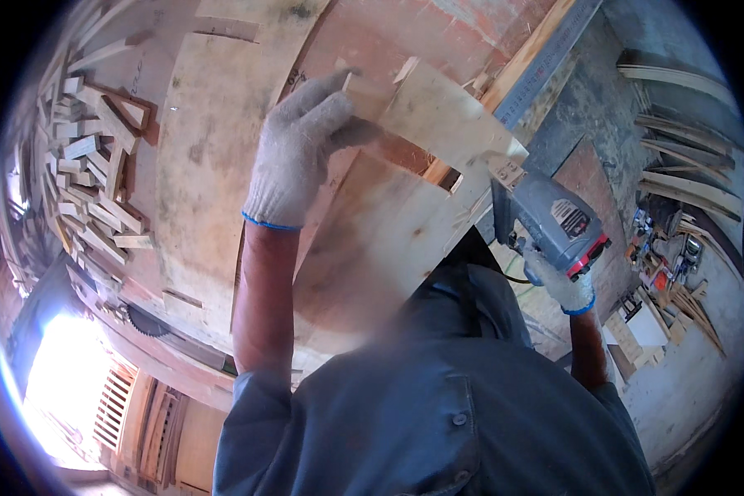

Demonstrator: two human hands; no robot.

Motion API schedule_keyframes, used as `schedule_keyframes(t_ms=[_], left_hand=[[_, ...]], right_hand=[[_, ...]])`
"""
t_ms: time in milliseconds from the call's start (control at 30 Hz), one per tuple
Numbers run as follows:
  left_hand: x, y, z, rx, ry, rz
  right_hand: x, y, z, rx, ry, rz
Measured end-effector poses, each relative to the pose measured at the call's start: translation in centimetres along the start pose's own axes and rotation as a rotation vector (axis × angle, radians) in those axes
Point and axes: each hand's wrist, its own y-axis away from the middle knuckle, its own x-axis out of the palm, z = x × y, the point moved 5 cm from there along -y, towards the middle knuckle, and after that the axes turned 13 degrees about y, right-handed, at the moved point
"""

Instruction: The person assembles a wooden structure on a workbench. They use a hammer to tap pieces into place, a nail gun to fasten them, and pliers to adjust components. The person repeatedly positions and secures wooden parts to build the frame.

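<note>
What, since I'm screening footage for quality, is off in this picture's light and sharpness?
Head view: white glare burns out the opening at lower left; head view: hazy blur softens the plywood's lower end, while the power tool looks sharper; head view: fisheye distortion seems to bow the right-hand planks.

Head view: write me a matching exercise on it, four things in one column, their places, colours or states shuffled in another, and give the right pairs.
Column one
1. Left hand
2. Power tool
3. Wood blocks
4. Right hand

Column two
A. Heaped toward the picture's left side
B. Gloved, gripping the power tool
C. Gloved, at the wooden sheets, apart from the power tool
D. Grey, with red at one end

Right pairs: 1-C, 2-D, 3-A, 4-B
</note>
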Motion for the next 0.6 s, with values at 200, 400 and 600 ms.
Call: schedule_keyframes(t_ms=[200,400,600], left_hand=[[1.2,-0.1,-0.5,-0.040,0.001,0.010],[2.4,-0.2,0.8,-0.079,-0.033,0.025],[1.4,-0.5,1.9,-0.099,0.093,0.065]], right_hand=[[0.0,0.1,-1.1,0.090,-0.147,-0.025],[-0.3,0.2,-0.4,-0.005,0.051,0.012],[-0.3,0.4,0.4,0.050,-0.085,0.010]])
